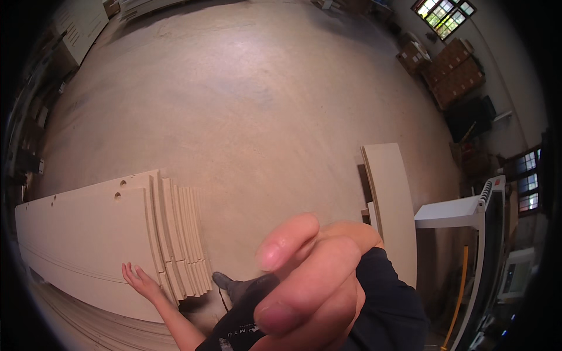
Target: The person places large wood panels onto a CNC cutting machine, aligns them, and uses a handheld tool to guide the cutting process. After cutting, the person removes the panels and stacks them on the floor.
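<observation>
At the lower left, my left hand [139, 282] is spread over the face of a stack of pale boards [88, 234], near the stack's right end. Its fingers are apart and hold nothing; I cannot tell whether they touch the top board. My right hand [322, 281] is raised very close to the view and looks large. Its fingers are bent, with a gap between the two nearest fingertips and no object showing there. The dark shirt [386, 292] is behind it. The top board has several round holes along its far edge.
Pale long boards [392, 199] stand at my right, beside a white-and-grey machine frame [451, 210] with an orange hose [461, 292]. My shoe [222, 281] is on the concrete floor [234, 105]. Brown cartons [453, 73] are piled along the right wall, under windows.
</observation>
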Action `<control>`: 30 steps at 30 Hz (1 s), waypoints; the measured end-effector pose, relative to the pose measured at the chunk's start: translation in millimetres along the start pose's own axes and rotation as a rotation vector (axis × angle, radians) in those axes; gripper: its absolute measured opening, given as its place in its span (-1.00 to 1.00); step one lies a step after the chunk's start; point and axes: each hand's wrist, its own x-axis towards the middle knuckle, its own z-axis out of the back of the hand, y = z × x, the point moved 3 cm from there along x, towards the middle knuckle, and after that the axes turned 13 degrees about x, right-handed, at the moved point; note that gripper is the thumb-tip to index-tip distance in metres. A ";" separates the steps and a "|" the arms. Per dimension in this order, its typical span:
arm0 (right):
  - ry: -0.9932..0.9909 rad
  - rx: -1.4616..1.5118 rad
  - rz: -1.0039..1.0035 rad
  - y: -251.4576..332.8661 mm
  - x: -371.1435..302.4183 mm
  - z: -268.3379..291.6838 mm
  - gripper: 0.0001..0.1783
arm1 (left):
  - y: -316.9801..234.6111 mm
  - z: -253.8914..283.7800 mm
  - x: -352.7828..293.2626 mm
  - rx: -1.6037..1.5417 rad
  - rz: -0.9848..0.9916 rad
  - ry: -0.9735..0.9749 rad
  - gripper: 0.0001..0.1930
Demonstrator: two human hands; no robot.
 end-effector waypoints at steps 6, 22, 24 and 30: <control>-0.242 0.082 0.032 -18.1 51.7 99.2 -0.80 | -160.7 -60.2 -14.4 -0.056 -0.200 0.102 -0.63; 0.414 -1.252 -1.237 -278.3 -140.9 601.4 -0.82 | -348.5 -445.0 -21.9 0.018 0.098 1.241 -0.68; -0.066 -1.514 -1.683 -219.4 -199.9 694.8 -0.77 | -380.8 -475.9 -22.8 0.083 0.093 1.331 -0.69; -0.737 -1.802 -1.920 -97.0 -249.3 798.9 -0.80 | -513.7 -589.7 72.4 0.004 -0.041 1.246 -0.72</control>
